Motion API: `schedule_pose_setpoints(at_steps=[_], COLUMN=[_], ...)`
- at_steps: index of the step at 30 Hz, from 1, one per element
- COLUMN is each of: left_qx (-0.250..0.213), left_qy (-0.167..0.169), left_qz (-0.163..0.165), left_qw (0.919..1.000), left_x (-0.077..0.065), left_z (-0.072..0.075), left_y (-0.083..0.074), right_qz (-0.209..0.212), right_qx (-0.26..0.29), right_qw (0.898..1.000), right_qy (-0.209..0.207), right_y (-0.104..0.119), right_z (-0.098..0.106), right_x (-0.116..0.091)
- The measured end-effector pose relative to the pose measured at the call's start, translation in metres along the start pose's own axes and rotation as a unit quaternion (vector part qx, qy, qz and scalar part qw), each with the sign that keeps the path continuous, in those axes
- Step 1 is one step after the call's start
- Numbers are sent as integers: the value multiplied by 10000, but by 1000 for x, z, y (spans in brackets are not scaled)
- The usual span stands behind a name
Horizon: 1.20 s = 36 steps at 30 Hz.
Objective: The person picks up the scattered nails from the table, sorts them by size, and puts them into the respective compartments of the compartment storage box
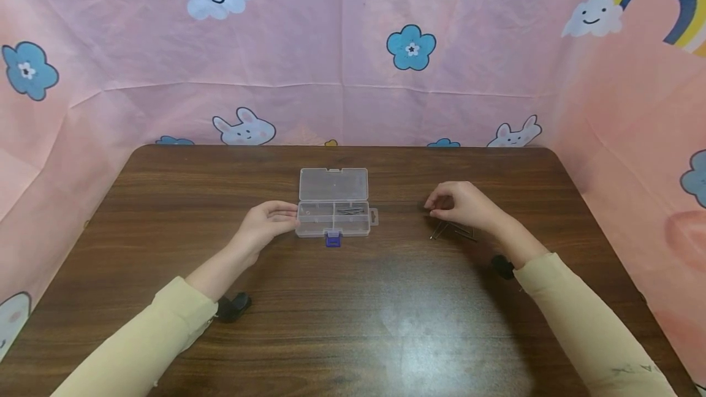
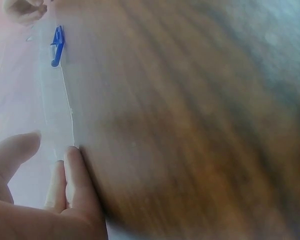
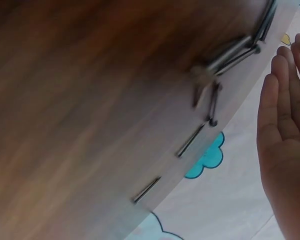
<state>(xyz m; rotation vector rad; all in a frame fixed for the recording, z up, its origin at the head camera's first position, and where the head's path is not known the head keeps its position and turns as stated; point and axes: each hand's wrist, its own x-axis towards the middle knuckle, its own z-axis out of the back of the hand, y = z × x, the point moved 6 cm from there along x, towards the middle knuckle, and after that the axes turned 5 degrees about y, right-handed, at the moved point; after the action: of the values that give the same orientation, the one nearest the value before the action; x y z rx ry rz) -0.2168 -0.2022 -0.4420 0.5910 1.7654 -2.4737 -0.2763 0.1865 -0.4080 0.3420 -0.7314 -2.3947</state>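
A clear plastic box (image 1: 315, 225) with compartments lies with its lid (image 1: 333, 184) raised at the back and a blue latch (image 1: 333, 240) in front. Several thin metal nails (image 1: 350, 211) lie in its rear right compartment. With fingers mostly straight, my left hand (image 1: 263, 225) touches the box's left end; the left wrist view shows the thumb apart from the fingers there. Off to the right, my right hand (image 1: 460, 203) hovers over the loose nails (image 1: 466, 234), its fingers loosely bent with nothing visible in them. Those loose nails (image 3: 190, 141) are scattered in the right wrist view.
The brown wooden table (image 1: 276, 336) ends at a pink patterned cloth (image 1: 342, 66) behind and at both sides. A hanging tab (image 1: 374, 217) sticks out from the box's right end. Dark wrist devices (image 1: 233, 307) show under the sleeves.
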Motion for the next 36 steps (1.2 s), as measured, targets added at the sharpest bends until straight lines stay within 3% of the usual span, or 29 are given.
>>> schedule_pose_setpoints(at_steps=[15,36], left_qx=[46,-18], left_qy=[-32,-40], left_qz=[-2,60], left_qw=[10000,10000], left_x=[0,-1], left_z=[1,0], left_y=[0,0], right_qz=[-100,286], right_qx=[1,-367], right_qw=[9997,9988], right_qy=[201,120], right_y=[-8,-4], right_z=[-2,-5], right_x=[-18,-17])
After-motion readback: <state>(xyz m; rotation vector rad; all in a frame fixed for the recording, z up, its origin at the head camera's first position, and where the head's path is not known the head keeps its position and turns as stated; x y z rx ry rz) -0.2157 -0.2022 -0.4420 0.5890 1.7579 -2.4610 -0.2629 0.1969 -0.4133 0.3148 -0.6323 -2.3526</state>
